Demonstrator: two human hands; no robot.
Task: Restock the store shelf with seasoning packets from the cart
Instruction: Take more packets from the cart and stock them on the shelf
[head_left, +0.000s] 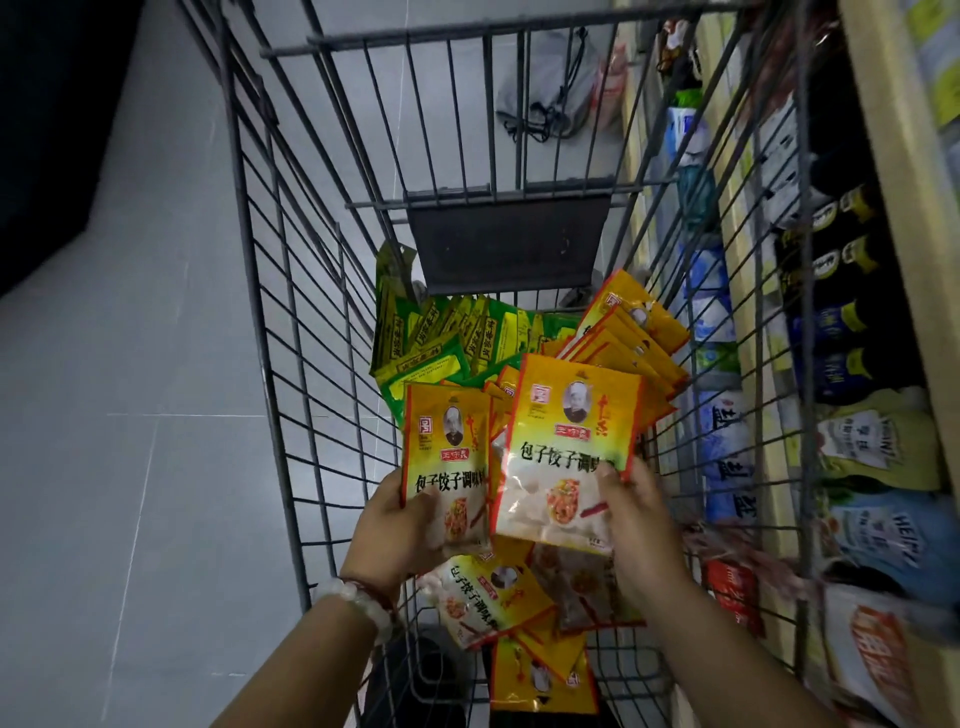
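Head view: left hand (410, 525) and right hand (636, 514) each pinch one orange seasoning packet (569, 452) above the cart (260, 312); square both before carrying to the shelf (883, 260) at 3 o'clock.

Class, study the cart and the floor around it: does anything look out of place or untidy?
Yes. A grey drawstring bag lies on the floor beyond the cart, beside the shelf. The yellow packets and green packets inside the cart are heaped at mixed angles, not stacked.

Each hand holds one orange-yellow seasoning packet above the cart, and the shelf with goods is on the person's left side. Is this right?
Not quite. The head view shows the shelf on the person's right side. The rest holds: left hand and right hand each hold an orange-yellow packet above the cart.
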